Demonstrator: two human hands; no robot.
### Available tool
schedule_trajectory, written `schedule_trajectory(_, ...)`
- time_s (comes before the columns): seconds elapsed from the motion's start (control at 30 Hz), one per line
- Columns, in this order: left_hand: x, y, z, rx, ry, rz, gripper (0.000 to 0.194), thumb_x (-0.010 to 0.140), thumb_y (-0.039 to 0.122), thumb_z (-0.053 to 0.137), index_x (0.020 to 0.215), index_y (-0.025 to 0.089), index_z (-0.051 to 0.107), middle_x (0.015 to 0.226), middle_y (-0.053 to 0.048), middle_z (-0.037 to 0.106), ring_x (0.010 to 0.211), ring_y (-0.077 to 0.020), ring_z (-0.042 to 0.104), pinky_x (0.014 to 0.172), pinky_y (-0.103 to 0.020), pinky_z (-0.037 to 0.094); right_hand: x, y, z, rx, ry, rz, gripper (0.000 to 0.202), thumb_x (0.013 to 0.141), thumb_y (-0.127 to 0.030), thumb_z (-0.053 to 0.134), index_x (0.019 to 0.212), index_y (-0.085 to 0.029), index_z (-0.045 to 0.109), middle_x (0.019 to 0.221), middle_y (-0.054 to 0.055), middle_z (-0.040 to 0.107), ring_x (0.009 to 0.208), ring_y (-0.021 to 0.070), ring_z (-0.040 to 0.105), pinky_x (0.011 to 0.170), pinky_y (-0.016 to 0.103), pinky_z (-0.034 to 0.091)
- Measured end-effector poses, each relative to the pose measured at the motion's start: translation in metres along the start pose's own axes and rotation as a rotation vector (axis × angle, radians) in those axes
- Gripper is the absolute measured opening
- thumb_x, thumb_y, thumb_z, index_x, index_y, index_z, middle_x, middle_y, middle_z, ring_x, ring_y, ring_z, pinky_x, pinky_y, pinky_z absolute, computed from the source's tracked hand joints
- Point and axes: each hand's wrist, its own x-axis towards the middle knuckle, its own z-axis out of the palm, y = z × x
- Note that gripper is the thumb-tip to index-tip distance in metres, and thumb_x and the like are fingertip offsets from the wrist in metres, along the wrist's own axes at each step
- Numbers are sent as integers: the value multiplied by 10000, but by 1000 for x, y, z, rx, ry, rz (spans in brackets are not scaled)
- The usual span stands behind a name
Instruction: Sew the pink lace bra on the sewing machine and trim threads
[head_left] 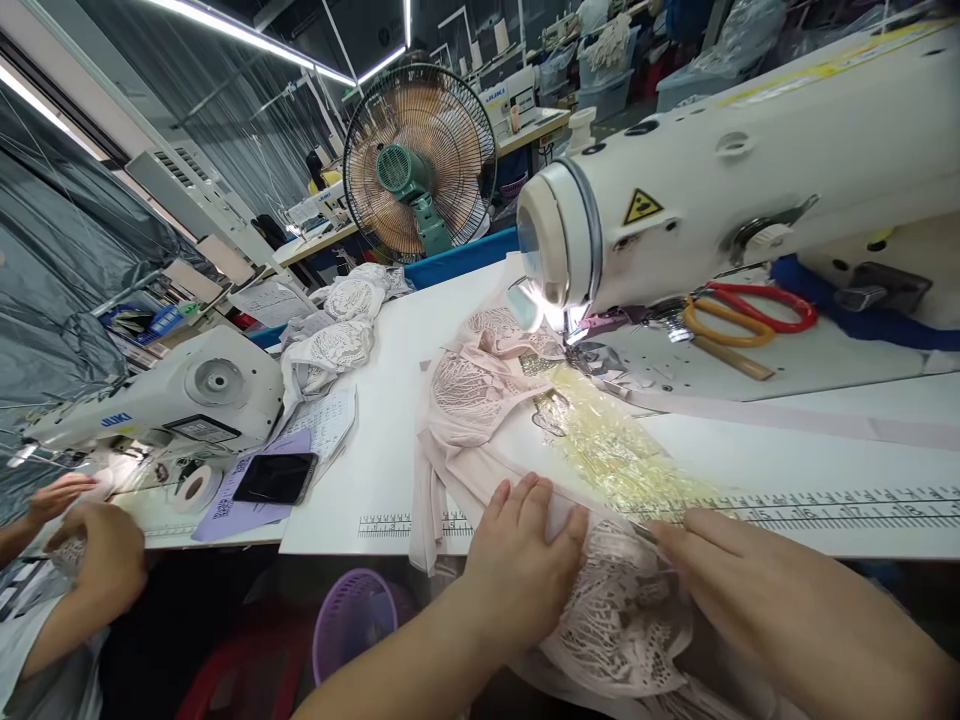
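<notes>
A pale pink lace bra cup (626,620) hangs over the table's front edge. My left hand (525,550) is closed on the pink fabric beside that cup, thumb apart from the fingers. At the cup's upper right edge, my right hand (750,580) pinches the bra; a thin dark thing shows by its fingertips, too blurred to name. More pink lace, with another cup (461,390), lies on the table up to the sewing machine's needle area (574,335). I cannot tell whether both cups belong to one bra. A yellowish translucent sheet (607,440) lies under the lace.
Orange- and red-handled scissors (727,315) rest by the machine (675,200). A ruler strip (847,508) runs along the front edge. White lace bras (330,350), a phone (275,478) and papers lie left. A co-worker's hands (97,550) work there. A purple basket (352,625) stands below.
</notes>
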Motion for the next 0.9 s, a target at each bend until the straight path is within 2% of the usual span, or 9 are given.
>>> schedule_trajectory(0.07, 1, 0, -1, -7, 6, -2, 340, 904, 312, 424, 1203, 180, 518, 1205, -170, 553, 1162, -301, 505, 956, -473, 412, -2, 3, -4, -52, 12, -73, 226, 879, -205, 387, 824, -227, 605, 760, 61, 634, 613, 182, 612, 441, 273, 442)
schedule_trajectory(0.17, 3, 2, -3, -18, 37, -3, 307, 903, 275, 411, 1151, 149, 543, 1183, -159, 561, 1134, -281, 514, 956, -475, 419, 1, 1, -3, -63, 51, -24, 266, 942, -269, 345, 892, -197, 597, 770, 65, 629, 625, 180, 627, 440, 270, 457)
schedule_trajectory(0.33, 6, 12, 0, -76, 47, 62, 353, 895, 131, 334, 1189, 51, 512, 1143, -138, 593, 1078, -205, 538, 983, -337, 429, 6, -4, 9, -3, 66, 22, 355, 968, -298, 297, 902, -156, 615, 688, 41, 583, 532, 162, 582, 424, 281, 434)
schedule_trajectory(0.53, 2, 20, 4, -26, 63, 25, 366, 886, 201, 392, 1213, 93, 517, 1169, -118, 594, 1138, -245, 518, 1015, -376, 403, 7, -3, 10, -13, 71, -14, 336, 968, -284, 320, 941, -154, 629, 683, 28, 566, 555, 152, 581, 437, 258, 418)
schedule_trajectory(0.73, 2, 22, 3, -60, 97, 5, 372, 875, 220, 387, 1199, 112, 533, 1170, -116, 600, 1137, -243, 527, 991, -375, 423, 14, -9, 9, -120, 72, -73, 354, 963, -244, 296, 788, -181, 597, 577, -8, 478, 454, 146, 493, 384, 271, 297)
schedule_trajectory(0.9, 3, 21, 2, -71, 71, 6, 392, 870, 214, 380, 1217, 105, 526, 1166, -126, 606, 1139, -261, 534, 971, -393, 442, 14, -9, 8, -183, -2, -126, 302, 893, -124, 322, 735, -181, 573, 591, 6, 489, 486, 162, 510, 416, 280, 314)
